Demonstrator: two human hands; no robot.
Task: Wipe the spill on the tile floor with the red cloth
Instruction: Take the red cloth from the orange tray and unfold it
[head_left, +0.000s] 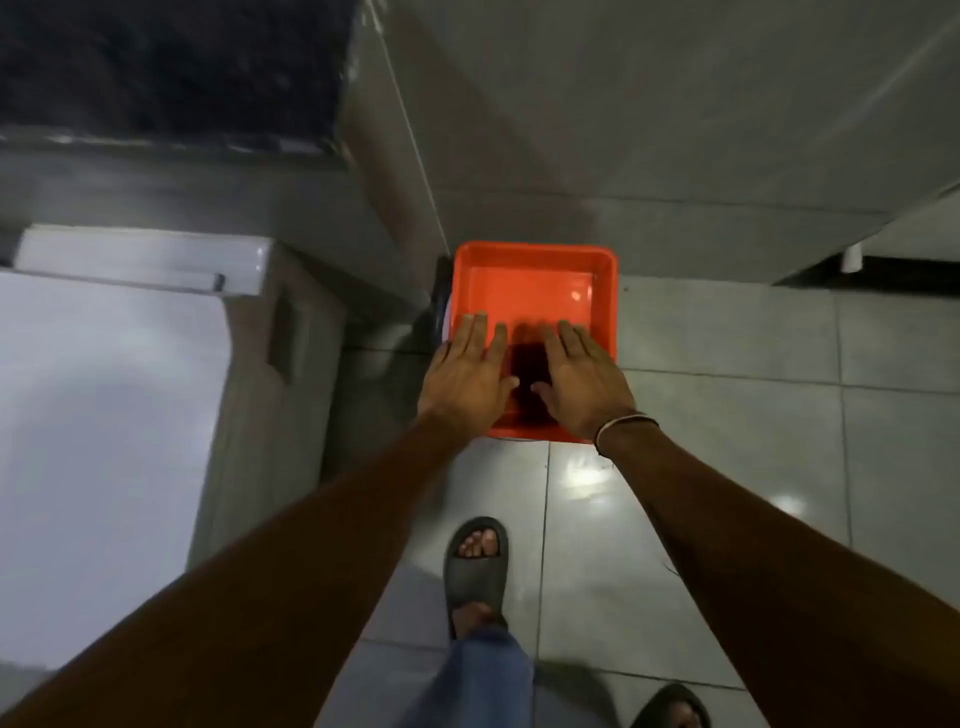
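Observation:
An orange-red square tub (535, 254) stands on the grey tile floor (727, 415) ahead of me. A dark red cloth (525, 379) lies inside it near the front wall, partly hidden between my hands. My left hand (467, 374) hovers over the tub's left side with fingers spread and nothing in it. My right hand (582, 379), with a bangle at the wrist, is held flat over the right side, also holding nothing. A glossy wet-looking patch (587, 478) shines on the tiles just in front of the tub.
A white appliance (104, 415) with a grey side stands at my left. A grey cabinet (675, 130) rises behind the tub. My feet in dark slides (475, 566) stand on the tiles below the tub.

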